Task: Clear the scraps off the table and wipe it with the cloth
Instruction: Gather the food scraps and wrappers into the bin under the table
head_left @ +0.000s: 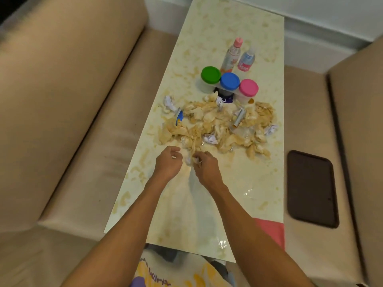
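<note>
Gathering the scraps is the step in hand, and it looks barely begun. The wide heap of tan, papery peelings and crumpled white paper balls [215, 125] lies across the middle of the long, glossy, cream marble-patterned table [228, 27], and the wiping has not started.

The right hand [206, 165] is at the heap's near edge, its fingertips pinching a small pale crumpled scrap [192, 160]. The left hand [168, 162] is just beside it with its fingers curled inward; whether it holds anything I cannot tell.

The peelings look thin, dry, curled and light, so they will likely scatter if swept fast. A silvery rolled wrapper [238, 119] and a blue-printed packet [179, 118] are mixed in among them.

The next move probably calls for cupping both hands to scoop handfuls, working from the near edge outward, and keeping clear of the three squat white jars with green [210, 74], blue [229, 81] and pink [248, 87] lids touching the heap's far side.

The flat pink cloth [271, 230] rests on the table's near right corner, partly under the right forearm. A dark rounded rectangular tray [312, 188] sits on the beige sofa cushion to the right.
</note>
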`<state>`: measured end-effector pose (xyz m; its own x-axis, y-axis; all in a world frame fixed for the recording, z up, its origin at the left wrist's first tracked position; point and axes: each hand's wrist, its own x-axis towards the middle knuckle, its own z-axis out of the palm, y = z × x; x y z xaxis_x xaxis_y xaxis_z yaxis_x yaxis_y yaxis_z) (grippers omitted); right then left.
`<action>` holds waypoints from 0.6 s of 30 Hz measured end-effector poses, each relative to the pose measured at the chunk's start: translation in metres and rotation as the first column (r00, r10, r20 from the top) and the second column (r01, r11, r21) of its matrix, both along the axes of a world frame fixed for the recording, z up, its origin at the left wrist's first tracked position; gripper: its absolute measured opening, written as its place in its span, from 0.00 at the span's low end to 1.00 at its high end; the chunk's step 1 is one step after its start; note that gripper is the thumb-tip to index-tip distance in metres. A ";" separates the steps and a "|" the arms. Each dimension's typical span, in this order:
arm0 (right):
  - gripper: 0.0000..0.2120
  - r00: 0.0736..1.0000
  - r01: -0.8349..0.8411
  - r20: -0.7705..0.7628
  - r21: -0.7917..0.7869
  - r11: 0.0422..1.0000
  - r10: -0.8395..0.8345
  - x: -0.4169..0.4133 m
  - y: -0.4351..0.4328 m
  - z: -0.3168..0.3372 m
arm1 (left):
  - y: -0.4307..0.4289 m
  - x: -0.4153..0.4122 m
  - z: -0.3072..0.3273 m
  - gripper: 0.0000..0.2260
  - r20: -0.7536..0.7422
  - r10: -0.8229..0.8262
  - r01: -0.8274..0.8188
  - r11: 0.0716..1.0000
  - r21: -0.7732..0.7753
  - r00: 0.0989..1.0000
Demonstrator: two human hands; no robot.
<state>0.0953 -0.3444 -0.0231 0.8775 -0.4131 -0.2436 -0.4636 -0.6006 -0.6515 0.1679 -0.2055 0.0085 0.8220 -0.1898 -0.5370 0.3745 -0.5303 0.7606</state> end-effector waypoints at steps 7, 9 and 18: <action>0.12 0.994 0.057 0.085 0.132 0.990 -0.069 -0.022 0.002 0.035 | -0.005 -0.008 0.002 0.11 -0.071 0.061 -0.067 0.994 -0.091 0.996; 0.13 0.990 0.057 0.120 0.179 0.982 -0.080 -0.024 0.005 0.044 | -0.010 -0.011 0.005 0.12 -0.149 0.103 -0.127 0.979 -0.160 0.983; 0.11 0.992 0.062 0.079 0.375 0.925 -0.099 -0.033 0.028 0.045 | -0.018 -0.036 -0.006 0.10 -0.379 0.357 -0.482 0.818 -0.315 0.854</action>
